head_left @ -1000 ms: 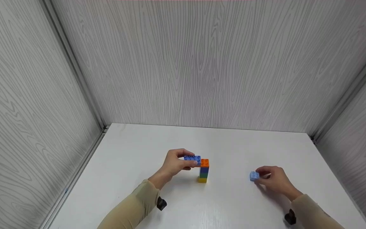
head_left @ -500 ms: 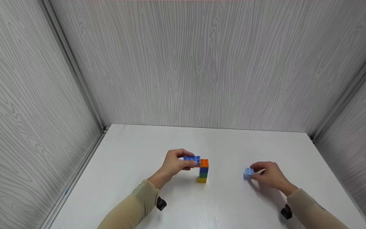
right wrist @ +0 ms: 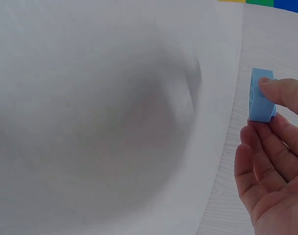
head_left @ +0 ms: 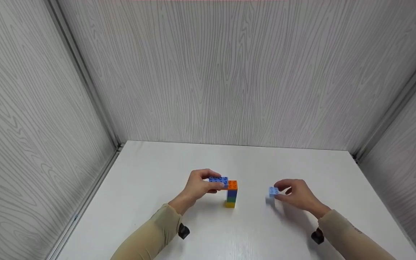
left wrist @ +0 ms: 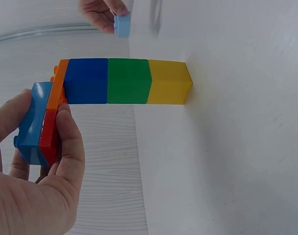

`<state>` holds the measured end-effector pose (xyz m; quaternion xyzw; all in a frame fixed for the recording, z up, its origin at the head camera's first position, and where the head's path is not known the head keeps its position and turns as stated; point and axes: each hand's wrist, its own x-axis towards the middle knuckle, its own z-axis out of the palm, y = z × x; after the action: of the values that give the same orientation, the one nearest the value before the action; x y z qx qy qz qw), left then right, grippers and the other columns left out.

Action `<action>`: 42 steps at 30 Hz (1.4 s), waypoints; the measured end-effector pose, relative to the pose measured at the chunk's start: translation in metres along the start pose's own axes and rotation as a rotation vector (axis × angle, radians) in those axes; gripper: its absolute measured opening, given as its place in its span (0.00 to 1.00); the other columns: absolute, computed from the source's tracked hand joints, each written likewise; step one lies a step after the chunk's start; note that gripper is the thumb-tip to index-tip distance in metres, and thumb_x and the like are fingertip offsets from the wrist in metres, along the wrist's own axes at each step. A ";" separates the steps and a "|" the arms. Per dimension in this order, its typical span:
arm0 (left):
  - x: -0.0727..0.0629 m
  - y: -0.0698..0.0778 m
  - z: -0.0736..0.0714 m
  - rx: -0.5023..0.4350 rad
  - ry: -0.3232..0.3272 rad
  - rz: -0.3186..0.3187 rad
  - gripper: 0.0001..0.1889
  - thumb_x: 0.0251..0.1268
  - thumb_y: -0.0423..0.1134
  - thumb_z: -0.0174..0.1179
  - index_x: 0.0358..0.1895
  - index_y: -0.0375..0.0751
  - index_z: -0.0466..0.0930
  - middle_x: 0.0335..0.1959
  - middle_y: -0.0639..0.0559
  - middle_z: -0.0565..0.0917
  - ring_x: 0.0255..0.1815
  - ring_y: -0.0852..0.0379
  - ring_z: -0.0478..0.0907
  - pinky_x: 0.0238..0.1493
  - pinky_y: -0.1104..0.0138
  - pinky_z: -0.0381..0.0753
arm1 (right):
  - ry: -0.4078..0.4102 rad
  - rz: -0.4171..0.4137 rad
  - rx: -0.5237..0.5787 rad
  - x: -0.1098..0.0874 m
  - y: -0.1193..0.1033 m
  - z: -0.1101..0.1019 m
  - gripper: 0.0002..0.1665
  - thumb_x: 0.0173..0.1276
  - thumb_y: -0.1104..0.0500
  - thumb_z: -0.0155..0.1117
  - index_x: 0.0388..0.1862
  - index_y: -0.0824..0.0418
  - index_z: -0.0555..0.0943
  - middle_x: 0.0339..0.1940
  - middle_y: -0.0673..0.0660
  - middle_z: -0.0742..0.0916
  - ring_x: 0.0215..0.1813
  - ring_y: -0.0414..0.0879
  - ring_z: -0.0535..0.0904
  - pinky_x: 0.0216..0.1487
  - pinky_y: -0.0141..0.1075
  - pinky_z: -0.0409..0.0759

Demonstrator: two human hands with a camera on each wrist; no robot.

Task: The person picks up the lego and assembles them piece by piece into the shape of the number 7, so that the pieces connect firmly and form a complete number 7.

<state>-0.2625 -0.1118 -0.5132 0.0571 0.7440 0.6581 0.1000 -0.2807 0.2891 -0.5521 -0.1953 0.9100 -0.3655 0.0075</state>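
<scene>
A small tower stands upright on the table, with a yellow brick [head_left: 230, 204] at the bottom, then a green brick [head_left: 231, 199] and a dark blue brick [head_left: 232, 193]. An orange brick [head_left: 232, 185] caps it. My left hand [head_left: 196, 187] grips a long blue brick [head_left: 218, 180] at the tower's upper left; in the left wrist view a red brick [left wrist: 49, 137] lies under this blue one, beside the orange. My right hand [head_left: 300, 195] pinches a light blue brick [right wrist: 261, 95] between thumb and fingers, above the table and to the right of the tower.
The white table [head_left: 172, 159] has a grey wood-grain panel [head_left: 208, 79] along its back. Similar panels rise on the left [head_left: 20, 126] and right [head_left: 410, 144].
My right hand has moved left, toward the tower, and lifted the light blue brick off the table. The left hand and tower have stayed in place.
</scene>
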 end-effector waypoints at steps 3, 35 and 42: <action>0.000 0.000 0.000 -0.004 0.003 0.002 0.18 0.69 0.37 0.81 0.58 0.39 0.91 0.58 0.40 0.88 0.48 0.52 0.92 0.54 0.61 0.96 | -0.007 -0.027 0.003 0.002 -0.005 0.001 0.17 0.70 0.58 0.83 0.56 0.58 0.93 0.53 0.56 0.96 0.53 0.51 0.90 0.52 0.32 0.88; 0.000 -0.001 0.002 0.011 0.012 0.036 0.17 0.69 0.37 0.81 0.57 0.38 0.91 0.58 0.39 0.87 0.44 0.53 0.92 0.51 0.62 0.96 | -0.077 -0.215 0.080 0.036 -0.094 0.015 0.19 0.73 0.56 0.82 0.61 0.51 0.92 0.54 0.50 0.95 0.54 0.53 0.91 0.59 0.48 0.94; -0.001 0.000 0.003 -0.002 0.014 0.028 0.17 0.68 0.37 0.81 0.57 0.39 0.92 0.57 0.40 0.88 0.42 0.54 0.92 0.50 0.62 0.96 | -0.078 -0.294 0.125 0.045 -0.108 0.027 0.19 0.73 0.58 0.82 0.61 0.53 0.92 0.53 0.53 0.95 0.54 0.59 0.92 0.55 0.52 0.95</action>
<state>-0.2611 -0.1094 -0.5135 0.0628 0.7432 0.6605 0.0859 -0.2801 0.1841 -0.4938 -0.3393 0.8462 -0.4108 0.0012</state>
